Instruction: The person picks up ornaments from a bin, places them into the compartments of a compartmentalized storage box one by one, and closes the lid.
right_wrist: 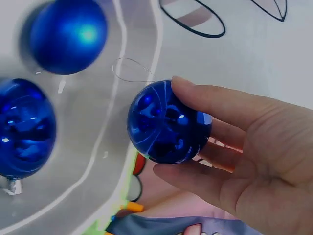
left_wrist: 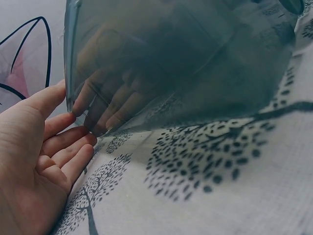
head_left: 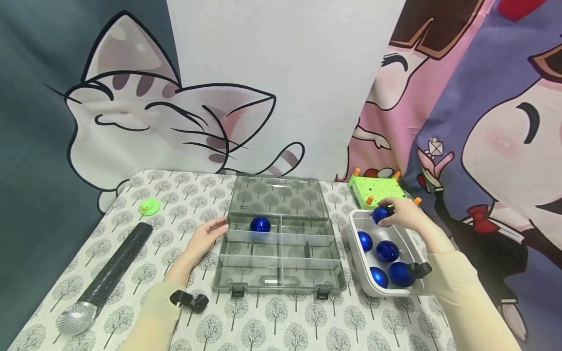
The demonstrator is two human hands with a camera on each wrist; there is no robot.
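Note:
My right hand (head_left: 405,213) pinches a shiny blue ball (head_left: 382,215) over the far end of a white bin (head_left: 361,273); the right wrist view shows thumb and fingers around the ball (right_wrist: 168,122), a thin thread loop at its top. Several more blue balls lie in the bin, one of them (head_left: 388,251) near its middle. My left hand (head_left: 203,243) touches the left side of a grey transparent compartment box (head_left: 281,291), fingertips at its wall in the left wrist view (left_wrist: 54,152). The box stands with its lid (head_left: 278,197) folded back, and one blue ball (head_left: 260,224) sits in its far left compartment.
A black microphone (head_left: 111,268) lies at the left, with a green toy duck (head_left: 150,206) beyond it. Behind the bin is a green pegged board (head_left: 375,189) with orange legs. A printed cloth covers the table, and a cartoon curtain hangs behind it.

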